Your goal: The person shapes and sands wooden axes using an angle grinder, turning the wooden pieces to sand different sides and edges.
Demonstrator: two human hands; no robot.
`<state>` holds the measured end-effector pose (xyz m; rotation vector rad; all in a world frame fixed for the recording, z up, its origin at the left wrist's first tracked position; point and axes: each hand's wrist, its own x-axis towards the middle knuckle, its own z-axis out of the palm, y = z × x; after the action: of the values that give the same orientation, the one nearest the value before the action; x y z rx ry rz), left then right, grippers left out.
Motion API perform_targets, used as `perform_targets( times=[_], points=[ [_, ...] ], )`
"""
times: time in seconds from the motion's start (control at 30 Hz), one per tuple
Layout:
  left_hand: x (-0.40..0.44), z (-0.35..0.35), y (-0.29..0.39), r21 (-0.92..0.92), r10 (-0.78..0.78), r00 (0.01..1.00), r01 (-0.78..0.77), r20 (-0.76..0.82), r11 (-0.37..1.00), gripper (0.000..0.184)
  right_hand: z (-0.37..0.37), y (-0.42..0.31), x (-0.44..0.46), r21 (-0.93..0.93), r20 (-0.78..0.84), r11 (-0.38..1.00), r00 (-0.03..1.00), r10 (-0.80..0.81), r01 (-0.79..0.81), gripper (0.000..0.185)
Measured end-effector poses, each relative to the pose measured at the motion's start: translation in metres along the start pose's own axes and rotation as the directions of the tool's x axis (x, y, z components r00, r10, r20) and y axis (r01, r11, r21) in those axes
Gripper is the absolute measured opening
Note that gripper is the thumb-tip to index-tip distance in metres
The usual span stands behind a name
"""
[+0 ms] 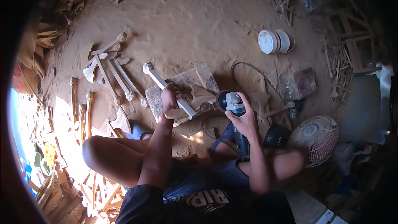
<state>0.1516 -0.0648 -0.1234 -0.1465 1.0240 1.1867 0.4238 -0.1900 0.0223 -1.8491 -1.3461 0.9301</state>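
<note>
My left hand (169,98) is wrapped around a long, pale bone (156,78) with flat-cut sides and a knobbed far end. It is held slantwise above a rough, stained block (202,74) on the ground. In my right hand (247,121) is an angle grinder (235,103), gripped near its head with the body pointing down toward my lap. The grinder's round disc (222,101) faces left, apart from the bone. A broad, flat bone piece (201,95) lies on the block between my hands.
Several long bones (118,79) lie on the sandy floor (186,29) at left, with more piled around the edges. A white bucket (269,42) lies on its side at upper right. A dark cable (259,72) loops beyond the grinder. A fan (315,139) is beside my right knee.
</note>
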Motion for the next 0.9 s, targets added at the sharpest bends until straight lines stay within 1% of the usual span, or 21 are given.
perform_targets(
  times=[0.07, 0.17, 0.27, 0.37, 0.5, 0.6, 0.67, 0.77, 0.87, 0.9],
  points=[
    [0.004, -0.004, 0.000, 0.005, 0.000, 1.000, -0.001, 0.015, 1.000, 0.023, 0.004, 0.004, 0.001, 0.054, 0.009, 0.998, 0.999, -0.033, 0.032, 0.081],
    [0.002, -0.003, 0.000, 0.026, 0.005, 1.000, -0.006, 0.020, 1.000, 0.023, 0.004, -0.002, 0.003, 0.039, 0.050, 0.999, 0.999, -0.011, 0.009, 0.081],
    [0.005, -0.005, 0.000, 0.035, 0.000, 1.000, -0.001, 0.005, 0.999, 0.022, 0.010, 0.011, 0.006, 0.080, 0.065, 0.996, 0.997, -0.046, 0.040, 0.082],
    [0.002, -0.005, 0.001, 0.028, -0.005, 1.000, 0.005, -0.007, 1.000, 0.021, 0.010, 0.000, 0.006, 0.093, 0.074, 0.995, 0.997, 0.020, -0.027, 0.078],
    [-0.002, -0.002, -0.001, 0.042, 0.026, 1.000, -0.025, -0.018, 0.999, 0.021, 0.012, 0.006, 0.009, 0.044, 0.026, 0.998, 0.999, 0.038, -0.039, 0.079],
    [-0.001, -0.002, -0.001, 0.025, -0.020, 0.999, 0.020, -0.028, 0.999, 0.022, 0.012, 0.014, 0.009, -0.009, -0.008, 0.998, 0.998, 0.064, -0.064, 0.080],
    [0.000, -0.002, -0.001, 0.048, -0.004, 0.999, 0.005, -0.036, 0.999, 0.022, 0.013, 0.024, 0.008, -0.051, -0.041, 0.997, 0.997, 0.059, -0.061, 0.080],
    [0.001, -0.003, 0.000, 0.055, -0.008, 1.000, 0.009, -0.027, 0.998, 0.023, 0.006, 0.018, 0.003, -0.135, -0.058, 0.975, 0.984, 0.168, -0.175, 0.081],
    [-0.002, 0.001, 0.002, 0.058, -0.005, 1.000, 0.005, -0.008, 0.998, 0.024, -0.001, 0.010, -0.006, -0.082, -0.095, 0.992, 0.992, 0.087, -0.095, 0.081],
    [-0.002, -0.001, 0.002, 0.060, 0.002, 1.000, -0.002, -0.004, 0.998, 0.024, -0.004, 0.001, -0.008, -0.068, -0.082, 0.992, 0.991, 0.103, -0.108, 0.081]
  ],
)
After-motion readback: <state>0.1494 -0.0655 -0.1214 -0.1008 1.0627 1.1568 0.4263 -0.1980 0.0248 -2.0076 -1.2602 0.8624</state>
